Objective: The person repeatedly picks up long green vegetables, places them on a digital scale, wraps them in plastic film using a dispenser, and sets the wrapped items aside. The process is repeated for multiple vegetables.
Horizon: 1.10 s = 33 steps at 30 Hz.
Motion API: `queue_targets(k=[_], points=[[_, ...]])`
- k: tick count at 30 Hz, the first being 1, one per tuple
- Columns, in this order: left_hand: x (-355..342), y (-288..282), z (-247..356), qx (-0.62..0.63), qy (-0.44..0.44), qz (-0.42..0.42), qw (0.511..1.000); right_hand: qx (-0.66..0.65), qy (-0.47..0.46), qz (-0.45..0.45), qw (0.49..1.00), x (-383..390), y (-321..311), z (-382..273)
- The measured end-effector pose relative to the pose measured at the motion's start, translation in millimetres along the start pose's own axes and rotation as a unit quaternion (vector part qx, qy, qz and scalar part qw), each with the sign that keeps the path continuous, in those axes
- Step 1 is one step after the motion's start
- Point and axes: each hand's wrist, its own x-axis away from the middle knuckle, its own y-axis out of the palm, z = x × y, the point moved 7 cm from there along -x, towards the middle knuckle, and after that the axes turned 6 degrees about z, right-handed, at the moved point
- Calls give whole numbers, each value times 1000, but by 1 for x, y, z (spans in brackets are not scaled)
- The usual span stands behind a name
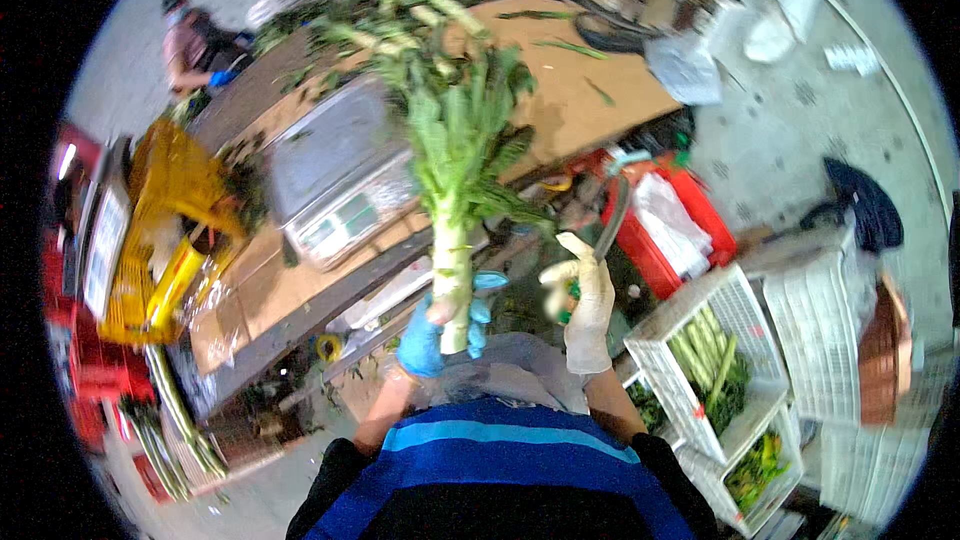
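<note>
My left hand, in a blue glove, is closed round the pale lower stem of a celtuce. The stalk stands nearly upright in the picture, its leafy green top over the edge of the work table. My right hand wears a whitish glove. Its fingers curl round a small green-and-white thing, mostly hidden and blurred, and one finger points up. Just beyond those fingers shows a dark, curved, blade-like strip; whether it belongs to the thing in my hand, I cannot tell.
A weighing scale sits on the cardboard-covered table, with more celtuce behind it. Left is a yellow crate. On the right are a red bin and white crates holding stalks. Another person works at far left.
</note>
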Motion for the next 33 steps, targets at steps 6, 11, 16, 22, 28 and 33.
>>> queue_targets(k=[6, 11, 16, 22, 28, 33], points=[[91, -130, 65, -7, 196, 157, 968, 44, 168, -82, 981, 12, 85, 104], [171, -186, 82, 38, 279, 269, 921, 233, 111, -247, 934, 38, 155, 161], [234, -220, 42, 197, 306, 345, 865, 330, 221, -415, 819, 94, 243, 201], [252, -194, 38, 177, 344, 412, 825, 336, -81, -407, 845, 64, 360, 264], [255, -181, 49, 93, 281, 475, 829, 216, 16, -567, 795, 117, 379, 192], [172, -174, 72, 51, 200, 460, 863, -42, 318, -733, 600, 149, 348, 152]])
